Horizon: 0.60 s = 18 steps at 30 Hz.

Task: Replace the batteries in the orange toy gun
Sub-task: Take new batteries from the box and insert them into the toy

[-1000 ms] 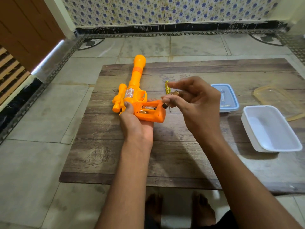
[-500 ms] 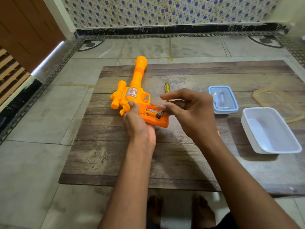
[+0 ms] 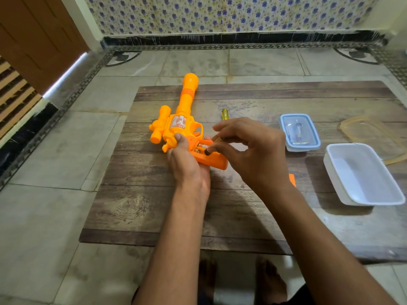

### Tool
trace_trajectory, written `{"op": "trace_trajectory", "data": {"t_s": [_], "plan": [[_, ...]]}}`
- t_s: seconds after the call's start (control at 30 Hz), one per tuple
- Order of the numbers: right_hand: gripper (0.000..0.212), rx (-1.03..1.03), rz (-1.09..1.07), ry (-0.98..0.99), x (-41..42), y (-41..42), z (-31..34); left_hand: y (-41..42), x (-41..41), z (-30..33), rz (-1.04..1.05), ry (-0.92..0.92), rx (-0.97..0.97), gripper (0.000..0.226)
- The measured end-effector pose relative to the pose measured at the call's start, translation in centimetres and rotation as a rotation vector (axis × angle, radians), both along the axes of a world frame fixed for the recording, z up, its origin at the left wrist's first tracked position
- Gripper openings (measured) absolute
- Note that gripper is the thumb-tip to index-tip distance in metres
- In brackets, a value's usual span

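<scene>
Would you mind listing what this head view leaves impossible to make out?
- Battery polarity: too small, pinched under the right hand.
- Compartment of the orange toy gun: whether every slot is filled, hidden by fingers.
- Screwdriver tip: behind the right hand.
- Lidded box contents: blurred through the lid.
- Orange piece: mostly hidden by the right wrist.

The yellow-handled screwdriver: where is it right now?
It lies on the wooden table, just beyond the right hand, between the orange toy gun and the blue-lidded container.

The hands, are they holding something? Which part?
The left hand grips the gun by its handle. The right hand pinches a battery near its end, over the open compartment.
</scene>
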State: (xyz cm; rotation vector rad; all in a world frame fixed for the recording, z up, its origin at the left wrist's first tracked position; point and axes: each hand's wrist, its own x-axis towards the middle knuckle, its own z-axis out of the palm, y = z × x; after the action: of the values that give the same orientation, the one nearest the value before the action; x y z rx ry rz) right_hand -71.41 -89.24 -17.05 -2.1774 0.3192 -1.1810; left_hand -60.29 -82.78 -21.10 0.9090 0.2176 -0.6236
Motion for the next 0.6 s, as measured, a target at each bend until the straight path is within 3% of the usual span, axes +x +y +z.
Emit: {"op": "trace_trajectory", "data": {"t_s": [0.2, 0.33, 0.47, 0.6], "plan": [[0.018, -0.222, -0.029, 0.059, 0.36, -0.07, -0.31, 0.13, 0.21, 0.11, 0.001, 0.006, 0.023, 0.05], [0.021, -0.193, 0.057, 0.123, 0.6, -0.06, -0.46, 0.16, 0.27, -0.07, 0.012, -0.01, 0.036, 0.048], [0.005, -0.136, 0.091, 0.222, 0.22, -0.31, -0.23, 0.12, 0.28, 0.06, 0.02, 0.02, 0.017, 0.046], [0.008, -0.062, 0.059, 0.245, 0.31, -0.1, -0.11, 0.13, 0.12, 0.34, 0.006, 0.024, 0.008, 0.046]]}}
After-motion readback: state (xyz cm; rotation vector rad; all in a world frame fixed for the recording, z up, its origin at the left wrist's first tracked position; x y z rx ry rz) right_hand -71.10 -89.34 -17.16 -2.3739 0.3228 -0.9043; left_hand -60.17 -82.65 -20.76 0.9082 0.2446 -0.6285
